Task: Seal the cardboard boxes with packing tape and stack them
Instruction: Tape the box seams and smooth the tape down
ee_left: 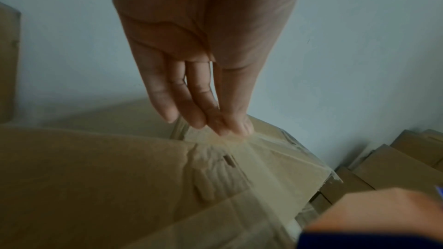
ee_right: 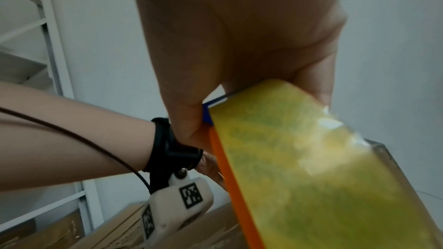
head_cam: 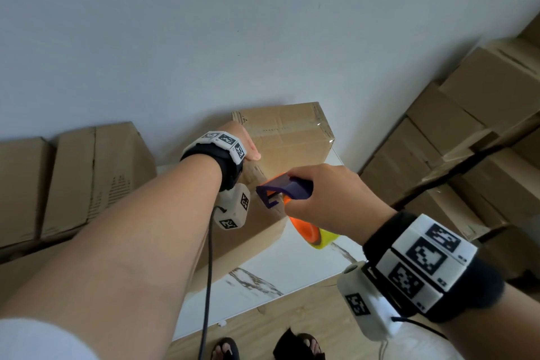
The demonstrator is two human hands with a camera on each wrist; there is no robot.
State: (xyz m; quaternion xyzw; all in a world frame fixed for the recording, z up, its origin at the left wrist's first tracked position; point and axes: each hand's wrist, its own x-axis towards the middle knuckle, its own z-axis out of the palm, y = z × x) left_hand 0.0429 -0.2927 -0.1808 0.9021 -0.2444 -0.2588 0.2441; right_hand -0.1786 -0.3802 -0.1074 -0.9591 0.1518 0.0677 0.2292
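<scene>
The box (head_cam: 280, 149) sits on the table (head_cam: 292, 269). My left hand (head_cam: 248, 143) presses flat on its lid, fingers straight, while my right hand (head_cam: 324, 193) grips the tape dispenser (head_cam: 295, 199). The cardboard looks light but dents easily; I'd lift it by the bottom edges.

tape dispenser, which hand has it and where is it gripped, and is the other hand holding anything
The right hand grips the tape dispenser by its blue handle, above the roll. The left hand holds nothing; its straight fingers press the tape onto the box.
</scene>
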